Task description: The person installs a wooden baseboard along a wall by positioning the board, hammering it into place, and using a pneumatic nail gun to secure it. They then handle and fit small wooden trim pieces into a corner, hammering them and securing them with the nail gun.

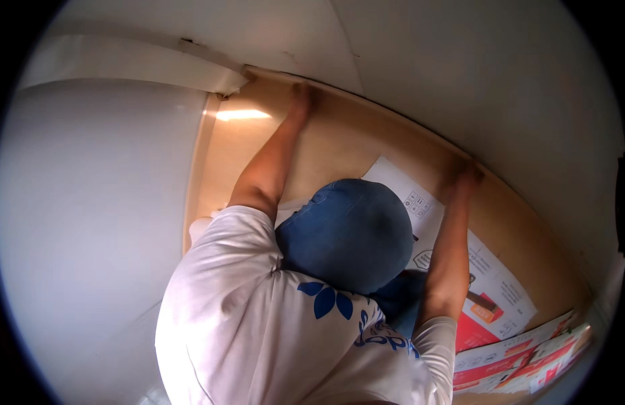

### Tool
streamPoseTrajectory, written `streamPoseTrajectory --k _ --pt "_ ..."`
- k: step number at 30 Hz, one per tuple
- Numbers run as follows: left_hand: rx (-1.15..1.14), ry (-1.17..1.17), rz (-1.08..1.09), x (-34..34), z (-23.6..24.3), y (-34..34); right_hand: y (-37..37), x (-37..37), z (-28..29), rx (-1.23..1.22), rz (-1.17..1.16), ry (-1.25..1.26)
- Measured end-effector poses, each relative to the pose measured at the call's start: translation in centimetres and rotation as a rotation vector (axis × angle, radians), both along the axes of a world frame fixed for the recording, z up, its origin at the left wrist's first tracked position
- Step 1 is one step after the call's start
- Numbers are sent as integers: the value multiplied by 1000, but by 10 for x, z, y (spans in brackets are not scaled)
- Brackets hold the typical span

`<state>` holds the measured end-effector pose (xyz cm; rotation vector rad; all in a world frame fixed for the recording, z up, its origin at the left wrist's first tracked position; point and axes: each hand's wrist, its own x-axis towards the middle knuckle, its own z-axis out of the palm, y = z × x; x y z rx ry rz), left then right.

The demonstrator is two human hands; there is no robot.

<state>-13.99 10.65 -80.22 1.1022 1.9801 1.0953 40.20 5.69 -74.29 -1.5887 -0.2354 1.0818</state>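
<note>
Tan, smooth and wood-like, the broad flat board [332, 145] lies in front of you, your bare left hand [303, 98] at its far left edge and your bare right hand [469, 177] farther right along the same far edge. Both hands are dim and blurred, so you cannot tell whether the fingers grip, press flat or merely rest. Your blue denim-covered knee [349, 233] is between your arms, above a white printed sheet with red patches [491, 270] that lies on the board; more red-and-white printed sheets [491, 371] lie near right. Beyond your hands runs the grey-white far wall [454, 74], with a smooth white panel [96, 175] at left. The board appears laid out along that wall; whether its far edge sits fully home, or still needs work, is hidden.
</note>
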Motion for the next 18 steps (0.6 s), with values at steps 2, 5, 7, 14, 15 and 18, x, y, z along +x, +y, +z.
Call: streamPoseTrajectory --k 2,5,7,14,15,18 --pt "-16 -12 -100 18 -9 13 -3 16 -14 52 -30 -22" --pt "-53 -409 1 58 -18 25 -4 35 -14 9 -55 -2" --pt "-99 -343 43 69 -22 25 -6 33 -17 -19 -34 -9" --pt "-236 -374 -196 133 -57 27 1 34 -35 -85 59 -55" --pt "-188 -178 -212 142 -56 31 0 42 -37 -87 70 -49" --pt "-54 355 -311 160 -62 36 -10 63 -38 181 34 178"
